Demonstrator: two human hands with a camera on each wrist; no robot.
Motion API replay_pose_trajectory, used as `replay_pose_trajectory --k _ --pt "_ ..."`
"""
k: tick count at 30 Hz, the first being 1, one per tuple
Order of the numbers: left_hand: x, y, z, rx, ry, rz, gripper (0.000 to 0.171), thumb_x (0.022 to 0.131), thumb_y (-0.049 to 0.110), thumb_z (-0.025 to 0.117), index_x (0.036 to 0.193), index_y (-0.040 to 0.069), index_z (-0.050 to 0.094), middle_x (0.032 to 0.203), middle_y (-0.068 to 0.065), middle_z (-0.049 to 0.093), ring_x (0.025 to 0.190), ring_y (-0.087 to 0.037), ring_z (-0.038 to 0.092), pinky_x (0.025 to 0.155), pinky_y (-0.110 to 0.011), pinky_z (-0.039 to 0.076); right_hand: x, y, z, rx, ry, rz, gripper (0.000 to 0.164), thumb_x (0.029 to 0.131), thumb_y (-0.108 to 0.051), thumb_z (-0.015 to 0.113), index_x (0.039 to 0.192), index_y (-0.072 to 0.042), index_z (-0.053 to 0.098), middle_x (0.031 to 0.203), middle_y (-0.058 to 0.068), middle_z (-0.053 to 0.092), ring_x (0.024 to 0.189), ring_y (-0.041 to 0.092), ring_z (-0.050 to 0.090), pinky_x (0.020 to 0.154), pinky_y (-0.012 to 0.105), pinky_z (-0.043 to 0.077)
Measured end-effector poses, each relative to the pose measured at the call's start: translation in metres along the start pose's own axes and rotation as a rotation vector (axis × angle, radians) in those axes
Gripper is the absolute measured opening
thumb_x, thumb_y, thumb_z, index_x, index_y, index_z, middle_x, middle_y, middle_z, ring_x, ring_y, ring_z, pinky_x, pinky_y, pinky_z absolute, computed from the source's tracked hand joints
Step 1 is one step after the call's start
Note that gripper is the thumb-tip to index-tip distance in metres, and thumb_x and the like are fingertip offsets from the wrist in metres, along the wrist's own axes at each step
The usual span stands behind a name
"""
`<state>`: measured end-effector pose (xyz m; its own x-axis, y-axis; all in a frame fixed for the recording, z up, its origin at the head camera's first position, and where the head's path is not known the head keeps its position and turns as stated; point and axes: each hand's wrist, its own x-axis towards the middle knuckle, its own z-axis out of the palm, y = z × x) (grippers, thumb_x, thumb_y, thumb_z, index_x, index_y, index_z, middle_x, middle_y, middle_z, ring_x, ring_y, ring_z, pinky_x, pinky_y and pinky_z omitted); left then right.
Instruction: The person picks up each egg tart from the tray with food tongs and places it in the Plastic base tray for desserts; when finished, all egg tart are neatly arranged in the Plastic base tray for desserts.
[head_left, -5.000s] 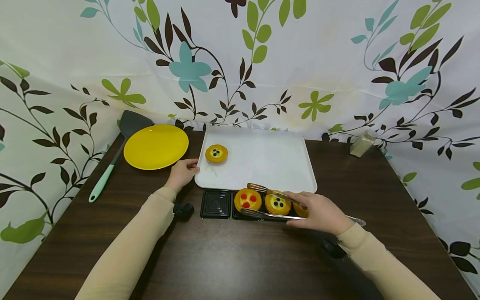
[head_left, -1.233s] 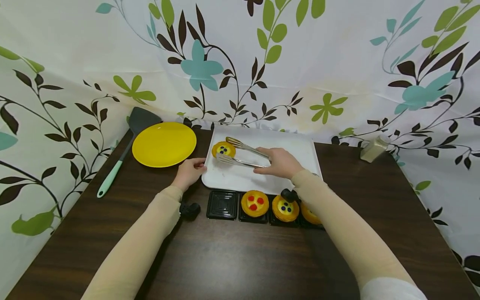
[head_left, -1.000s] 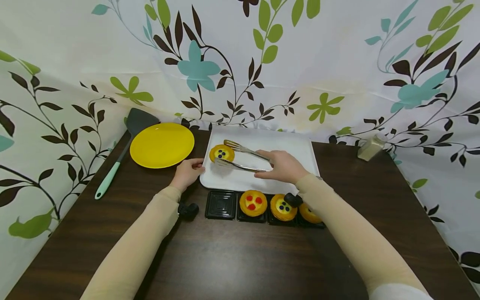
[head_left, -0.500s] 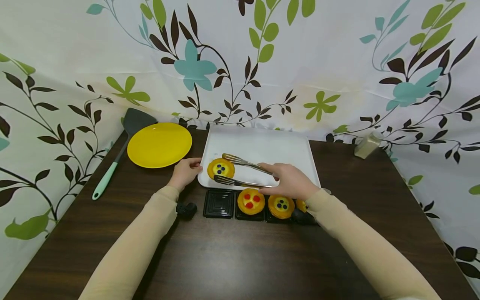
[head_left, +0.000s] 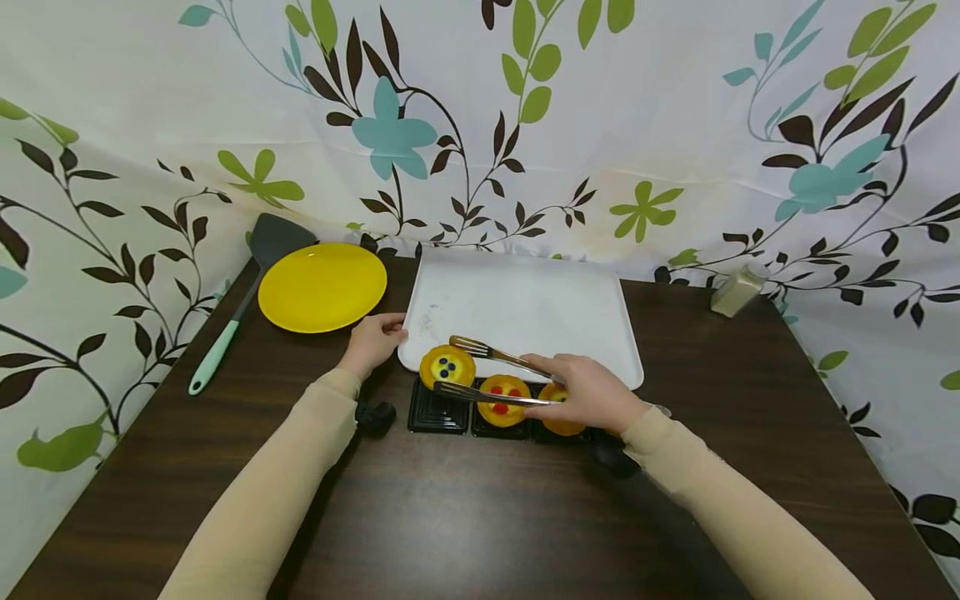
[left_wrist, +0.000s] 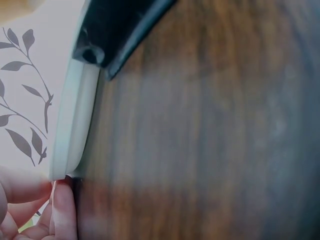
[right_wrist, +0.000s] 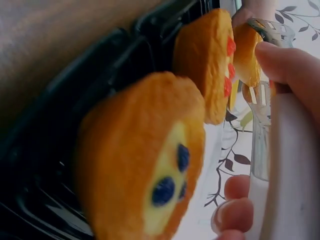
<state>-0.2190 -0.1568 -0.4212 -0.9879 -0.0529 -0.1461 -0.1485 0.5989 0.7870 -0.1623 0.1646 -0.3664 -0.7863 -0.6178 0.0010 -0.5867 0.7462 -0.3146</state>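
Tongs (head_left: 491, 395), centre: rear partly hidden, right hand (head_left: 590, 392) gripping; tips leftward, axis near-horizontal. Left hand (head_left: 370, 343): pinching tray (head_left: 525, 300) edge.

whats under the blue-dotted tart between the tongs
In the head view, the white tray and the front of the leftmost black container show beside the tart; whatever lies directly beneath it is covered.

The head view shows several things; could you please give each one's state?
Tongs: held in right hand
Leftmost tart: gripped by tongs
Leftmost black container: lidless
Red tart: in container
Third tart: in container
White tray: smudged, left hand holding edge
Yellow plate: face up
Spatula: lying down
Shaker: standing upright
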Motion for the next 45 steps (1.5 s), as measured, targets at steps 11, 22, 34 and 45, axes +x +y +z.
replay_pose_trajectory --k 11,22,34,45 --pt "0.0 0.001 0.0 -0.005 0.0 -0.016 0.04 0.087 0.014 0.053 0.125 0.005 0.048 0.107 -0.015 0.056 0.096 -0.026 0.052 0.084 -0.037 0.045 -0.011 -0.001 0.012 -0.012 0.024 -0.076 0.072 0.067 -0.062 0.06 0.128 -0.028 0.044 0.08 -0.008 0.056 0.064 0.006 0.042 0.057 0.02 0.036" --pt "0.001 0.001 0.001 -0.015 0.004 -0.031 0.039 0.087 0.014 0.053 0.125 0.006 0.049 0.106 -0.014 0.056 0.094 -0.025 0.052 0.084 -0.035 0.045 -0.013 -0.003 0.017 -0.004 -0.009 -0.057 0.073 0.066 -0.059 0.063 0.129 -0.027 0.044 0.087 -0.006 0.059 0.068 0.009 0.048 0.061 0.02 0.042" --pt "0.003 -0.002 0.002 -0.017 0.001 -0.024 0.038 0.087 0.014 0.053 0.125 0.006 0.049 0.106 -0.013 0.055 0.093 -0.024 0.051 0.084 -0.034 0.045 -0.012 -0.003 0.018 -0.051 -0.015 -0.049 0.074 0.065 -0.057 0.065 0.129 -0.028 0.043 0.082 -0.007 0.057 0.063 0.005 0.042 0.057 0.018 0.038" --pt "0.003 -0.003 0.002 -0.005 0.005 -0.021 0.038 0.087 0.014 0.052 0.125 0.007 0.049 0.105 -0.013 0.056 0.092 -0.023 0.052 0.083 -0.034 0.045 -0.011 -0.005 0.02 -0.08 -0.002 -0.057 0.076 0.064 -0.058 0.066 0.13 -0.027 0.043 0.074 -0.008 0.052 0.057 0.005 0.038 0.049 0.019 0.032"
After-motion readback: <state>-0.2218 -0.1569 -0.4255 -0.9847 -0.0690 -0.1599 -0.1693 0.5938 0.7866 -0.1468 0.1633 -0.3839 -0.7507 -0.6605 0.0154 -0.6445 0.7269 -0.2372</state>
